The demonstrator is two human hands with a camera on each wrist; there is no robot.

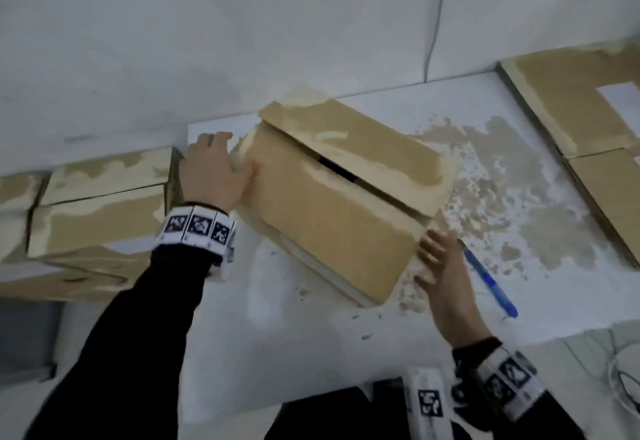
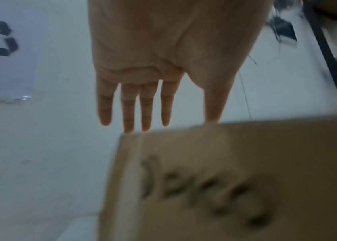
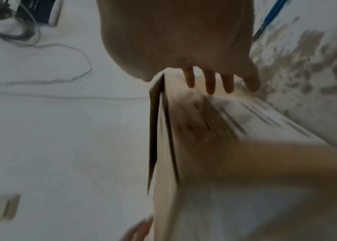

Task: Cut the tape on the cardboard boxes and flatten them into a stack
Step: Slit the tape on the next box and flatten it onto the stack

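Note:
A brown cardboard box (image 1: pixel 332 218) lies at an angle in the middle of the white table (image 1: pixel 277 353), its top flaps parted along a dark slit. My left hand (image 1: pixel 211 169) rests flat against the box's far-left end, fingers straight. In the left wrist view my left hand (image 2: pixel 147 106) is spread, the thumb touching the box (image 2: pixel 225 179) edge. My right hand (image 1: pixel 440 266) presses straight fingers on the near-right end. The right wrist view shows my right hand (image 3: pixel 211 81) with its fingertips on the labelled box (image 3: pixel 225 146). A blue cutter or pen (image 1: pixel 491 280) lies beside the right hand.
Flattened cardboard (image 1: pixel 581 107) lies at the table's far right. More closed boxes (image 1: pixel 100 218) stand to the left, off the table's edge. Grey cables (image 1: pixel 623 370) trail past the near-right corner. The wall runs close behind the table.

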